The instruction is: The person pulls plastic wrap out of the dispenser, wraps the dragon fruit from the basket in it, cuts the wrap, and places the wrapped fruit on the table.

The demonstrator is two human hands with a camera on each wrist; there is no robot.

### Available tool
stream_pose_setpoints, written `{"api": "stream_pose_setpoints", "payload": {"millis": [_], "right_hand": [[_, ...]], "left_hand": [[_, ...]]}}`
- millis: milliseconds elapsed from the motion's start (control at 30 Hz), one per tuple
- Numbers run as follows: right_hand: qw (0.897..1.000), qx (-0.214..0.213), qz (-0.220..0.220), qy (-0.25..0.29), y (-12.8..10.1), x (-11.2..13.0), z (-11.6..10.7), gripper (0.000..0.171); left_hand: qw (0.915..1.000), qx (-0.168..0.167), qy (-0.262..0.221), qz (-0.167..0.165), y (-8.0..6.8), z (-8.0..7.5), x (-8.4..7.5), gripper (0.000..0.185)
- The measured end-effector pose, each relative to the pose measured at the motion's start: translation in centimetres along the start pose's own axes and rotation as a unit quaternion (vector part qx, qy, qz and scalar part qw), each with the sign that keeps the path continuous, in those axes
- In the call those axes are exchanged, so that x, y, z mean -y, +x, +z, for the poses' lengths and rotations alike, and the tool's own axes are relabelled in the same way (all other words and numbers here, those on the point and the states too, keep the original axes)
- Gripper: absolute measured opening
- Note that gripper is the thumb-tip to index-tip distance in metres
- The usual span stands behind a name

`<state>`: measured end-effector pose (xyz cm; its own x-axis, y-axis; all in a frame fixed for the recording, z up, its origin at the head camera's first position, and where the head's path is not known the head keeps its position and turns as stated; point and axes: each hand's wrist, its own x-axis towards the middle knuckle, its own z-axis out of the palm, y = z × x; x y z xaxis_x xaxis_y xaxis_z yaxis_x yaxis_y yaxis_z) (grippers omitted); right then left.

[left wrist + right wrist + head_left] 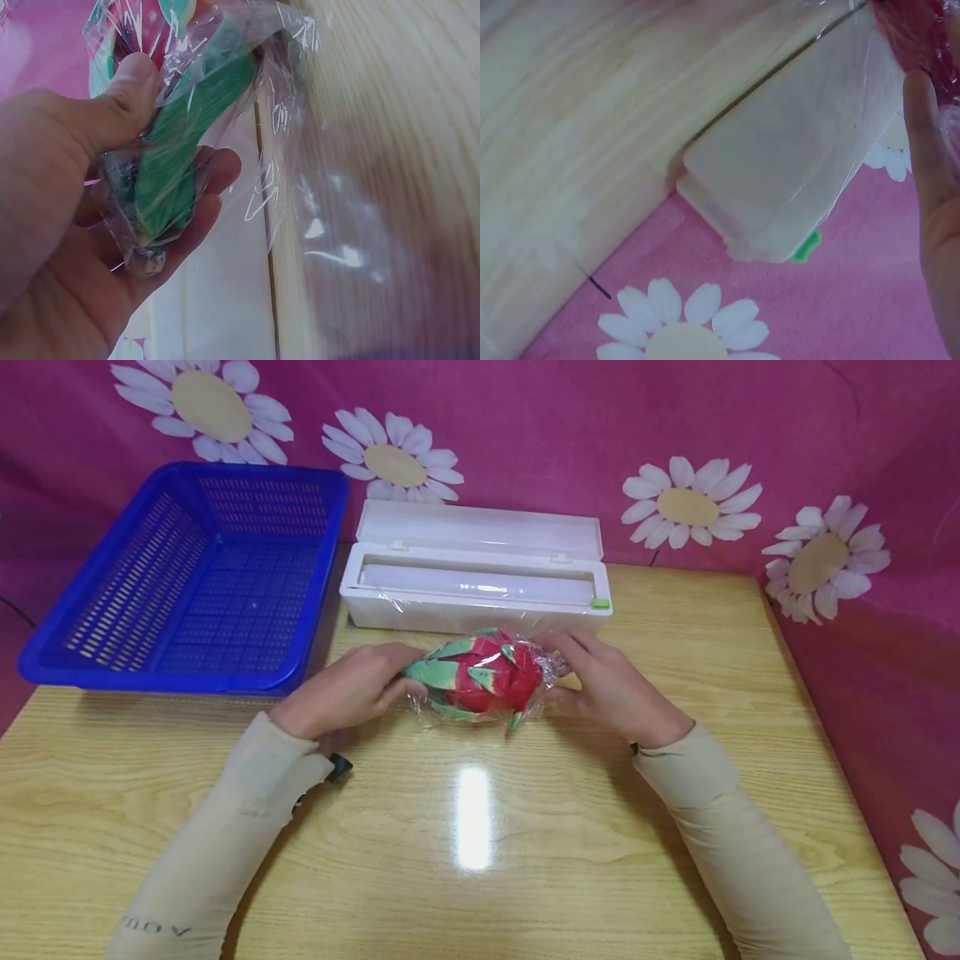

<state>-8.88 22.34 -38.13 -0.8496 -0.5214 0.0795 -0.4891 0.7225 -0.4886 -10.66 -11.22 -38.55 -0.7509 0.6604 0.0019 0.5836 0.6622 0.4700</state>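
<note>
A red dragon fruit (483,678) with green leafy scales is wrapped in clear plastic film, crinkled at its right end. My left hand (360,687) grips its green tip; in the left wrist view the thumb and fingers of that hand (82,172) close round the wrapped green leaves (176,142). At the opposite end, my right hand (611,685) holds the fruit, thumb and fingers on either side of the bunched film (553,667). Only part of the right hand (934,165) shows in the right wrist view, against the red skin (926,37).
Behind the fruit stands a white cling film box (480,610), lid raised, with a roll (480,582) inside and a green slider (600,603) at its right. A blue perforated basket (168,680) is at the left. A pink flowered cloth (525,435) hangs behind the wooden table (570,860).
</note>
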Motion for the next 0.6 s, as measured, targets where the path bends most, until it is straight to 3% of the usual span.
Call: {"api": "stream_pose_setpoints", "payload": {"millis": [333,467,600], "right_hand": [[0.998,0.019,0.050,0.020,0.03,-0.48,-0.69,0.090],[1.000,-0.005,-0.006,-0.016,0.00,-0.64,-0.32,0.082],[0.995,-0.035,-0.071,-0.057,-0.03,-0.70,0.06,0.061]], "left_hand": [[1.0000,-0.004,0.002,0.006,0.07,-0.03,0.21,0.047],[1.0000,-0.005,0.000,0.008,0.08,0.00,0.27,0.046],[1.0000,-0.002,-0.001,0.006,0.09,-0.02,0.28,0.046]]}}
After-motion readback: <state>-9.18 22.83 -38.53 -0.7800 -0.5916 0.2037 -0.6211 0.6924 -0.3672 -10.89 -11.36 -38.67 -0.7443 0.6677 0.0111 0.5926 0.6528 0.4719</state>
